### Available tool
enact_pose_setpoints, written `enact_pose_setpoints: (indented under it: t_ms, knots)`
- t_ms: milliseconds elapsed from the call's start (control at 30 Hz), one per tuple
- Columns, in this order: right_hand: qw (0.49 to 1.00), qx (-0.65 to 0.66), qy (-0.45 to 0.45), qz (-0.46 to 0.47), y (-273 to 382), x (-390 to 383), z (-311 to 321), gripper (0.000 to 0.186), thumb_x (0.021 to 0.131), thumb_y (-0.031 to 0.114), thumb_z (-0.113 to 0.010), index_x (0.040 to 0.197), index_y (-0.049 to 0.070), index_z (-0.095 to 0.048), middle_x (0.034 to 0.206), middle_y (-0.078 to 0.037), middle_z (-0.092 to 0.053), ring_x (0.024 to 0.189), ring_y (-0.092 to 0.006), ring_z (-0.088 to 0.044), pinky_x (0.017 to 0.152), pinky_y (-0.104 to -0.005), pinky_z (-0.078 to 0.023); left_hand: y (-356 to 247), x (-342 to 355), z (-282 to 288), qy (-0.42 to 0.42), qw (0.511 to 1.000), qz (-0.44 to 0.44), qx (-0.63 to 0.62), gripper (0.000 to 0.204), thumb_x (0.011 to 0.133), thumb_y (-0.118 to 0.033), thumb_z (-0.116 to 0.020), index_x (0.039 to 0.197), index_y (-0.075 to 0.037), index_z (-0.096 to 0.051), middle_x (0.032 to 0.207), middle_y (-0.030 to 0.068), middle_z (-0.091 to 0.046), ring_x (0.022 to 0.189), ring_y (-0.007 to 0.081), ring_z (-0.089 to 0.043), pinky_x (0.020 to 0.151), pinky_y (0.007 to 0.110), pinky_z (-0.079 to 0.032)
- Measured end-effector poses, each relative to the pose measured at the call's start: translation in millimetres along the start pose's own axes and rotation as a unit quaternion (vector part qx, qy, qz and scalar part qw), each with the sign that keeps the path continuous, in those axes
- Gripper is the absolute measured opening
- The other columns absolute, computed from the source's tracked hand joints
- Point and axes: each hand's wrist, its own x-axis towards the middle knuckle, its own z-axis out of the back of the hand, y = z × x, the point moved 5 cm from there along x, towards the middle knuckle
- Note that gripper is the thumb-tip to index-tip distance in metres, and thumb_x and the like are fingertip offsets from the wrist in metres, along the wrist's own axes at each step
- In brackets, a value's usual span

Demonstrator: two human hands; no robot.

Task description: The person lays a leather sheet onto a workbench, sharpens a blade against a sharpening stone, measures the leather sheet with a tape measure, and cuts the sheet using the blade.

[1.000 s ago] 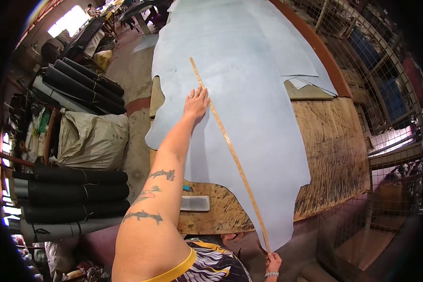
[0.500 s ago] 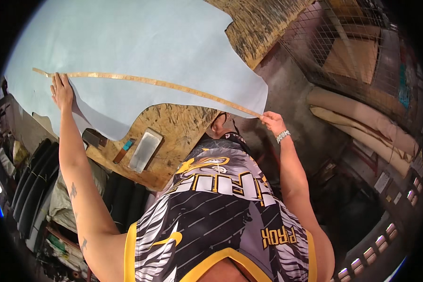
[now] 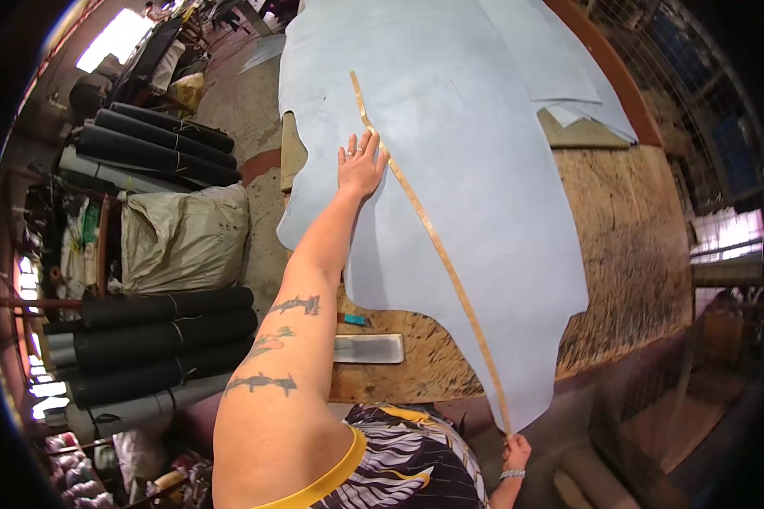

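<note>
The measuring tape (image 3: 433,233) already spans the hide (image 3: 492,195) to its tip, pinched in my right fingers (image 3: 512,441); my left fingers (image 3: 363,143) lie spread, gripping nothing, its far end not yet straight.

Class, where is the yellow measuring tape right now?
In the head view, the measuring tape runs diagonally over the pale blue sheet, from beyond the left hand at upper centre down to the right hand at lower right.

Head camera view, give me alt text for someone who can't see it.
A tan measuring tape runs along a pale blue sheet, the person's left hand touching the tape toward its far end and the right hand pinching its near end at the sheet's narrow tip. The sheet lies on a wooden table, with black rolls stacked to the left.
</note>
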Motion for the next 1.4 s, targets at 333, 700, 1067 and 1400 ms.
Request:
enact_pose_setpoints:
  t_ms: [333, 700, 1067, 1400]
  knots:
    - [0.999, 0.013, -0.029, -0.015, 6.4, -7.3, 16.5, 0.006, 0.094, 0.007, -0.067, 0.093, 0.002, -0.064, 0.068, -0.006, -0.06, 0.041, -0.0083, -0.041, 0.037, -0.0256, -0.029, -29.2, 14.2, 1.1, 0.092, 0.994, 0.004, -0.062, 0.063, 0.105, -0.05, -0.041, 0.159, -0.017, -0.037, 0.166, 0.0072, -0.031, 0.156, 0.0332, -0.02, 0.125, 0.054, -0.017]
    - [0.991, -0.11, 0.007, -0.07, 33.4, -24.0, 1.4, 0.014, 0.096, 0.019, -0.07, 0.098, 0.005, -0.073, 0.073, -0.005, -0.063, 0.05, -0.0105, -0.05, 0.044, -0.0279, -0.036, 46.5, 107.4, -11.9, 0.015, 0.999, 0.038, -0.02, 0.06, 0.108, -0.048, -0.032, 0.162, -0.023, -0.028, 0.171, -0.0013, -0.02, 0.158, 0.0322, -0.01, 0.128, 0.053, -0.011]
    - [0.982, -0.17, -0.018, -0.077, -49.2, 16.0, 65.9, 0.019, 0.091, 0.008, -0.062, 0.106, 0.006, -0.074, 0.102, -0.016, -0.072, 0.09, -0.0339, -0.069, 0.08, -0.0415, -0.055, 44.0, 128.4, -16.4, 0.002, 0.996, -0.081, -0.044, 0.065, 0.11, -0.042, -0.03, 0.159, -0.001, -0.025, 0.168, 0.0146, -0.022, 0.158, 0.0276, -0.014, 0.129, 0.045, -0.014]
    - [0.98, -0.18, -0.03, -0.075, 17.3, -14.4, 8.7, 0.008, 0.094, 0.017, -0.067, 0.094, 0.011, -0.071, 0.081, -0.002, -0.058, 0.066, -0.0176, -0.049, 0.062, -0.0303, -0.037, 34.4, 161.5, -18.1, 0.025, 0.999, -0.035, -0.029, 0.065, 0.11, -0.042, -0.03, 0.161, -0.003, -0.022, 0.17, 0.0111, -0.018, 0.158, 0.0258, -0.011, 0.13, 0.044, -0.013]
